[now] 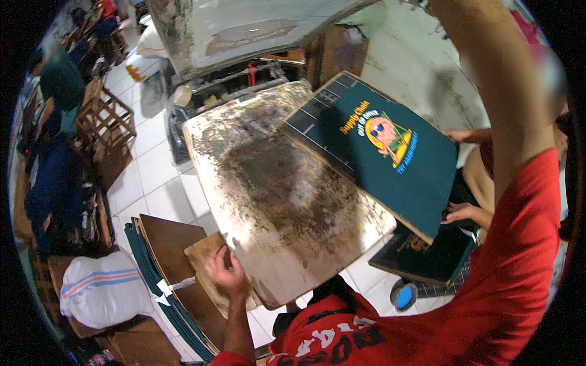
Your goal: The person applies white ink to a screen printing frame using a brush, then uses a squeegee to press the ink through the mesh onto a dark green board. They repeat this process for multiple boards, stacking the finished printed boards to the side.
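Note:
My left hand (pixel 225 272) hangs beside the near left edge of a stained, worn table (pixel 287 232), fingers loosely curled and apart, holding nothing. Below it leans a wooden board (pixel 204 259). My right forearm (pixel 488 49) rises to the top right; its hand lies beyond the picture, so its grip is hidden. At the table's right side, a flat board carries dark green fabric (pixel 360 152) with a colourful cartoon print. Another person's two hands (pixel 463 213) hold this board by its right edge, tilted partly over the table.
A framed printing screen (pixel 244 30) stands raised beyond the table. Dark green pieces on boards (pixel 143 244) lean at the left near a stuffed white sack (pixel 104 290). A second dark green board (pixel 421 259) and a tub of blue ink (pixel 403 297) sit lower right. People stand far left.

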